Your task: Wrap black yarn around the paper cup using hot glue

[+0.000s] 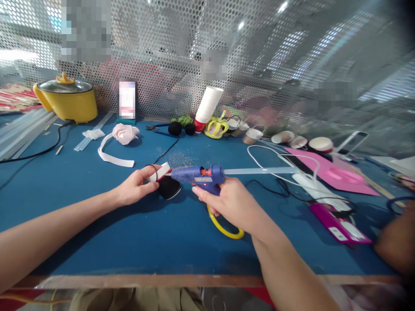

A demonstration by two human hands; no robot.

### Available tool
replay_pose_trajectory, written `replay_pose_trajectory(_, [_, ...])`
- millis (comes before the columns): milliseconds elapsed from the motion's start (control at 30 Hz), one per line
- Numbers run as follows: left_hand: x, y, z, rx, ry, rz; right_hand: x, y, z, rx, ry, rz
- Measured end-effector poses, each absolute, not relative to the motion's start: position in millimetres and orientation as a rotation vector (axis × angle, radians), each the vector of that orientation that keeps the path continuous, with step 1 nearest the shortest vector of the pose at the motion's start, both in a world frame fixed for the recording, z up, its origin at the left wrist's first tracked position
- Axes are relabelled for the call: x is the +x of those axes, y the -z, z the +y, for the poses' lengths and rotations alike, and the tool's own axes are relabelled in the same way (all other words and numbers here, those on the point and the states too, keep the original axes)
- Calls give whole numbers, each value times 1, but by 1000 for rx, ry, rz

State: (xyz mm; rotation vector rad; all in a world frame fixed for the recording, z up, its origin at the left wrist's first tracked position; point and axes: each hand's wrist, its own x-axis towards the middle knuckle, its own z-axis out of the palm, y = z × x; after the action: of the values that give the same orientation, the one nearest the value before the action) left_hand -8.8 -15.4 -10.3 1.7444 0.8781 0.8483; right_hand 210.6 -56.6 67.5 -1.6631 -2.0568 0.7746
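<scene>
My right hand (pixel 231 202) grips a blue hot glue gun (pixel 199 176) by its handle, a clear glue stick (pixel 259 171) jutting out of its back to the right. The nozzle points left at a small white strip (pixel 161 170) that my left hand (pixel 136 185) pinches, with a thin black loop round it. A black round pad (pixel 169 187) lies on the blue table right under the strip, beside my left fingers. A yellow ring (pixel 223 226) lies below my right hand.
Yellow pot (pixel 69 100) at far left, with clear glue sticks (pixel 26 129) beside it. Pink fabric rose with white ribbon (pixel 122 134), stack of white cups (pixel 207 106), black pompoms (pixel 181 128), pink card (pixel 337 174), white power strip (pixel 319 188), pink case (pixel 340 224). Another person's arm (pixel 394 244) at right.
</scene>
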Motion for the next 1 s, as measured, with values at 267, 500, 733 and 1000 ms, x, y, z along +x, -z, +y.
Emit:
replay_pose_trajectory(267, [-8, 11, -15, 1681, -841, 879, 218, -61, -43, -1676, -835, -1978])
replay_pose_trajectory(500, [-7, 8, -17, 1686, -833, 893, 219, -56, -37, -1663, -853, -1957])
replay_pose_trajectory(733, [-8, 11, -16, 1701, -833, 900, 219, -59, -39, -1671, -876, -1948])
replay_pose_trajectory(1000, [-10, 11, -16, 1686, -821, 906, 218, -59, -39, -1666, -892, -1936])
